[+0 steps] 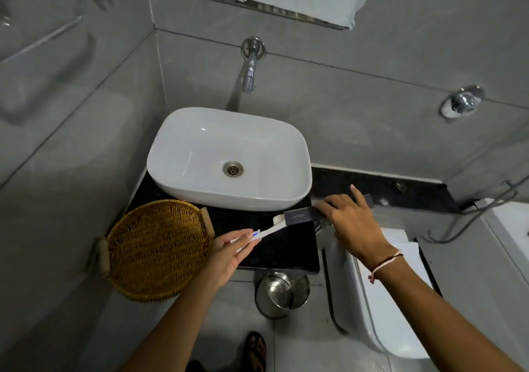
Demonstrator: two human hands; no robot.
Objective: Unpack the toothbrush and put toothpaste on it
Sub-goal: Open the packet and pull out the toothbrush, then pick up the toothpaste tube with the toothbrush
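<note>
My left hand (229, 253) pinches a thin white toothbrush (264, 232) with a blue mark near my fingertips. It slants up and right towards the open end of a long dark grey box (297, 216). My right hand (347, 218) lies over the box's right part and grips it just above the black counter (286, 245), in front of the sink. The index finger sticks out past the box. The far end of the toothbrush meets a pale flap at the box's mouth; whether it is still inside I cannot tell. I see no toothpaste tube.
A white basin (229, 157) sits on the counter under a wall tap (250, 71). An empty wicker basket (154, 250) overhangs the counter's left end. Below stand a steel bin (282, 293) and a white toilet (386, 300). A foot in a sandal shows at the bottom.
</note>
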